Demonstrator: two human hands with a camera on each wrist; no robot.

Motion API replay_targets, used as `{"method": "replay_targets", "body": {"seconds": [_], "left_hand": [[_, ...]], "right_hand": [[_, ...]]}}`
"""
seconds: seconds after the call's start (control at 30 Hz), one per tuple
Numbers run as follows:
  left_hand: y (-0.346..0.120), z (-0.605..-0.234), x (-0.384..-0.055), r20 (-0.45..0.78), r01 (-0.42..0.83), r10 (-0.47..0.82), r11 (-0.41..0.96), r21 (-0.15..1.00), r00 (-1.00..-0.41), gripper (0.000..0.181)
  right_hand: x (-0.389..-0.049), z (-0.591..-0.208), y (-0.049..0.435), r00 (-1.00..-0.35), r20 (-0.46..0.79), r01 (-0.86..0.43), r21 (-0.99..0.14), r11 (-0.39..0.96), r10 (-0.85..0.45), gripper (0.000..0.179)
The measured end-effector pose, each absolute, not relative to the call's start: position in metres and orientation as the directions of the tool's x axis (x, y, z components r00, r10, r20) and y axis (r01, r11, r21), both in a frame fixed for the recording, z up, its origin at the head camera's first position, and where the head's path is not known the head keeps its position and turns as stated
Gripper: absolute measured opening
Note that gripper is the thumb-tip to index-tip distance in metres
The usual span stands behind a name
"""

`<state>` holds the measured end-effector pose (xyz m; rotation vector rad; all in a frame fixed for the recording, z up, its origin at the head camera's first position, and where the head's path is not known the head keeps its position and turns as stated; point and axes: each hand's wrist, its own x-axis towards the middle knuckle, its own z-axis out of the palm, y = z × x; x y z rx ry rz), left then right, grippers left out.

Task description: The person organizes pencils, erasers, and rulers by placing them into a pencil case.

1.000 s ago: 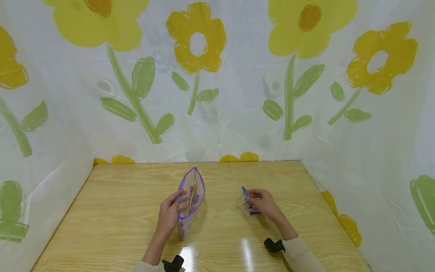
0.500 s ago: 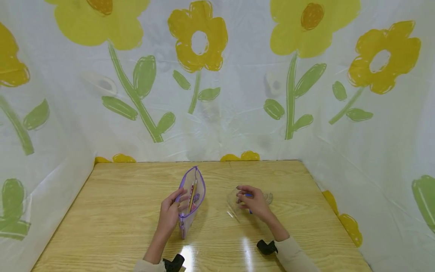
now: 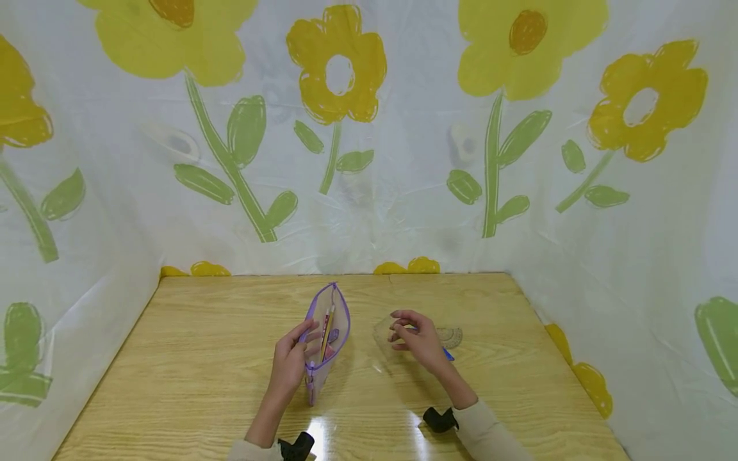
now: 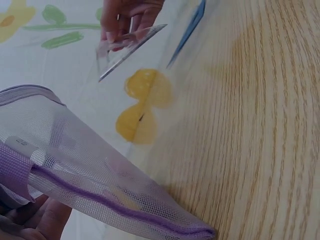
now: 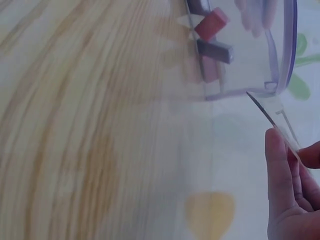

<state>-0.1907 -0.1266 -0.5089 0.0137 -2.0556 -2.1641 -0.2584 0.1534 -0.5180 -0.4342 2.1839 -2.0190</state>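
My left hand [image 3: 290,358] grips the side of a mesh pencil pouch [image 3: 320,382] with purple trim, its mouth gaping upward. Inside stand pencils [image 3: 326,334], and small blocks like erasers lie low down, a red one [image 5: 212,23] and a dark one [image 5: 215,51] in the right wrist view. Between the thumb and fingers of my right hand [image 3: 425,344] is a clear set square [image 4: 125,52], pinched and held above the table. It shows only faintly in the head view, to the right of the pouch and apart from it.
On the wooden table [image 3: 190,358], a clear protractor [image 3: 452,337] and a blue piece [image 3: 448,354] lie partly hidden behind my right hand and wrist. White cloth with yellow flowers [image 3: 403,211] walls the table at the back and sides.
My right hand has moved left toward the pouch with the clear set square, away from the blue piece. The protractor has come into view. My left hand and the pouch stay nearly still.
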Motion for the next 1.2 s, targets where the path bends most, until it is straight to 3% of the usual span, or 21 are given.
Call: {"method": "replay_targets", "body": {"seconds": [0.5,1.2], "left_hand": [[-0.125,-0.507,-0.187,0.124,0.131,-0.128,-0.049,0.99,-0.984,0.052],[-0.123,-0.508,-0.187,0.121,0.131,-0.138,-0.068,0.989,-0.983,0.052]], "right_hand": [[-0.259,-0.501,0.125,-0.942,0.133,-0.14,-0.99,0.001,-0.308,0.031],[-0.262,-0.471,0.061,-0.953,0.255,-0.243,-0.966,-0.094,-0.165,0.022]]}}
